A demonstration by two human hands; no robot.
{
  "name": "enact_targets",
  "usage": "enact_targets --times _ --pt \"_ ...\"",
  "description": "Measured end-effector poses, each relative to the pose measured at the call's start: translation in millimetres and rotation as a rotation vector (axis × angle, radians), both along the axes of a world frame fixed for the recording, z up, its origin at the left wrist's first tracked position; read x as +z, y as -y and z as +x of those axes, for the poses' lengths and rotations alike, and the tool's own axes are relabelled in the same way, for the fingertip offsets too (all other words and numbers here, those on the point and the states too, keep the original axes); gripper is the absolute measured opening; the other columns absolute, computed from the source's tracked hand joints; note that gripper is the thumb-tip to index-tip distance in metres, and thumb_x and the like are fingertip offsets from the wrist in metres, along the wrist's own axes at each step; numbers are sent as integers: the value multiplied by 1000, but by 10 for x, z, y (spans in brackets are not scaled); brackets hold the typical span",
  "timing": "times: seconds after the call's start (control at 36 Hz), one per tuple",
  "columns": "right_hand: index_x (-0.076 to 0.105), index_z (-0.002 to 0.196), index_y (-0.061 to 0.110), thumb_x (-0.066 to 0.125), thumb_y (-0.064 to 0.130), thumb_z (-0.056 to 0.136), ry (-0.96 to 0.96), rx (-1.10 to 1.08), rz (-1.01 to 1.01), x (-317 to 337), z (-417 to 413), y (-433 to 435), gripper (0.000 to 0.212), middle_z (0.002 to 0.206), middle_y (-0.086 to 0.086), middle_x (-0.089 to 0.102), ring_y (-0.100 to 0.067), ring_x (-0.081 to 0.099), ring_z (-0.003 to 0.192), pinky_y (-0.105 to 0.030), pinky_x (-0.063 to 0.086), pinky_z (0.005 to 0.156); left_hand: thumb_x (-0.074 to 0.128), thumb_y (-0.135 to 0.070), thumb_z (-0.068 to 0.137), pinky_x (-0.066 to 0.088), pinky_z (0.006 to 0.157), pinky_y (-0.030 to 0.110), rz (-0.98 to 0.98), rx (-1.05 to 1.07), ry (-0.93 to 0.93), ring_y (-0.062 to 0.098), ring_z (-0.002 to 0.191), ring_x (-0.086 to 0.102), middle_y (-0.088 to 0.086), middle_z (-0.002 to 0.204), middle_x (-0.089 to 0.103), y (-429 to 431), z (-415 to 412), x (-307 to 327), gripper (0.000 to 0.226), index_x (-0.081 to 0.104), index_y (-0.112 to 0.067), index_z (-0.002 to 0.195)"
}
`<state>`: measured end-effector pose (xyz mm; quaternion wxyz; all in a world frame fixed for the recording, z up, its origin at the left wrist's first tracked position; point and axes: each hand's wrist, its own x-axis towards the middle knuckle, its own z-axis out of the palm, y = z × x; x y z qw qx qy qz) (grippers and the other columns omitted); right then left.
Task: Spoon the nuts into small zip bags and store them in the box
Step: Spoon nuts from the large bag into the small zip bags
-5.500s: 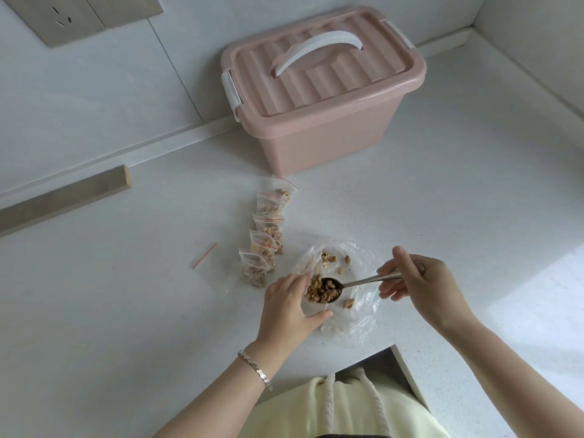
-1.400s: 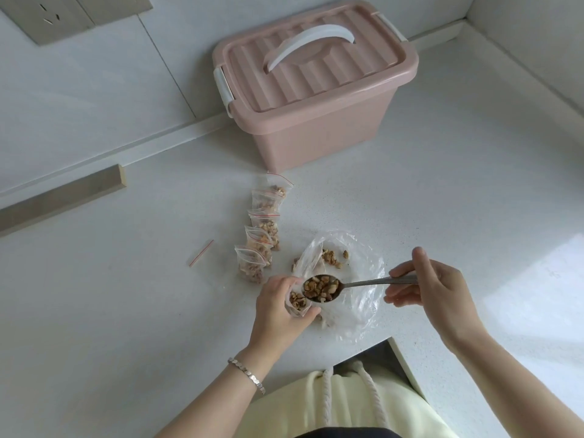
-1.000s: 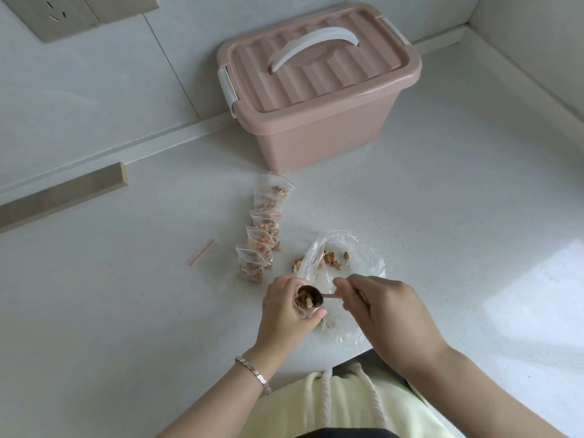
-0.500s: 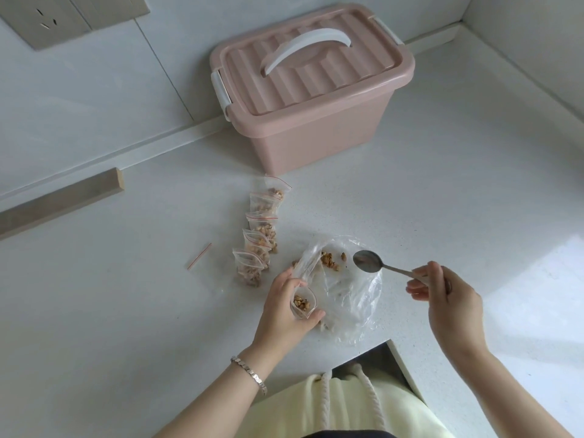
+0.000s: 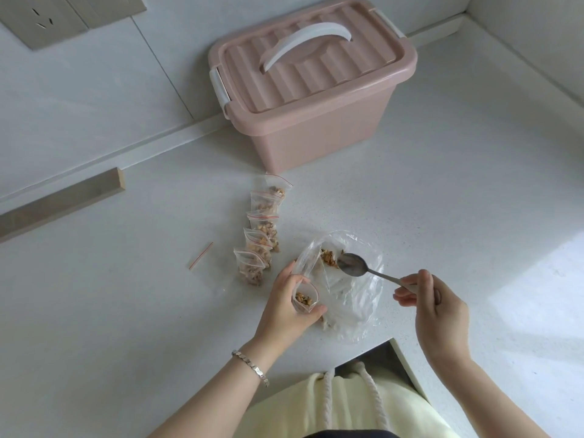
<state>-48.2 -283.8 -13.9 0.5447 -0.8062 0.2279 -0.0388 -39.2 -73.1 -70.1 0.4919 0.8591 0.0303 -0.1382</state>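
Observation:
My left hand (image 5: 286, 306) holds a small zip bag (image 5: 305, 298) upright, its mouth open and some nuts at the bottom. My right hand (image 5: 434, 306) grips the handle of a metal spoon (image 5: 354, 265); the empty bowl of the spoon rests inside the large clear plastic bag (image 5: 354, 295), next to a small heap of nuts (image 5: 328, 257). Several filled small zip bags (image 5: 260, 235) lie in a row on the counter to the left. The pink storage box (image 5: 316, 99) stands at the back with its lid closed.
A flat empty zip bag with a red strip (image 5: 202, 267) lies left of the filled row. A wooden strip (image 5: 60, 200) runs along the wall at the left. The white counter's front edge has a notch (image 5: 392, 343) near my body.
The spoon tipped its nuts into the small bag in my left hand, then my right hand carried it, empty, back into the large bag beside the nut heap.

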Motion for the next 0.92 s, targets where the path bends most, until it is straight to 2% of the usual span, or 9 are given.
enact_targets --times 0.14,0.25,0.36,0.44,0.53,0.58,0.72,0.92 --pt "58 71 24 38 25 96 -21 70 -65 -59 -62 -74 33 66 2 66 -3 62 65 -11 46 60 78 -15 70 15 87 -8 8 7 -2 -2 132 24 -8 146 29 4 0 -18 35 55 -19 96" --pt "56 73 26 36 27 97 -14 22 -69 -90 -45 -85 32 68 0 67 -10 63 64 -21 45 62 78 -16 70 14 88 -8 -2 3 4 -6 130 23 -14 141 30 0 7 -12 35 55 -18 96" --pt "57 74 27 36 27 97 -25 -2 -23 -133 11 -125 31 69 2 67 -10 64 63 -19 47 63 79 -16 69 18 94 -4 5 -8 13 0 132 28 -11 132 40 -2 42 -10 34 54 -21 91" --pt "60 77 23 35 27 98 -76 -19 59 -201 78 -156 33 70 2 68 -6 65 64 -22 49 66 79 -17 69 19 92 -5 6 -10 -6 0 130 31 -10 127 43 -4 69 -17 33 54 -19 91" --pt "62 82 13 35 26 99 -120 -26 198 -255 135 -155 34 74 -5 69 -12 68 69 -22 55 65 78 -18 70 18 88 -7 -4 -16 -39 -9 123 32 -18 124 40 -7 86 -14 34 52 -25 90" --pt "62 82 11 36 25 99 -140 -12 283 -287 169 -168 35 75 -9 69 -15 69 69 -19 56 63 78 -19 69 20 87 -7 -3 -34 -54 -9 119 35 -18 122 42 -6 99 -17 34 53 -24 92" --pt "63 82 8 36 24 98 -213 45 416 -378 216 -206 35 75 -15 69 -21 70 70 -23 57 63 77 -18 71 19 82 -9 -15 -45 -52 -32 107 28 -25 117 40 -7 109 -29 32 55 -18 94" --pt "59 88 1 36 28 99 -333 -103 682 -406 210 -107 37 77 -21 67 -27 69 73 -25 58 65 77 -17 71 21 85 -6 -25 18 -24 -26 110 32 -15 122 45 -11 111 -20 31 53 -28 87"
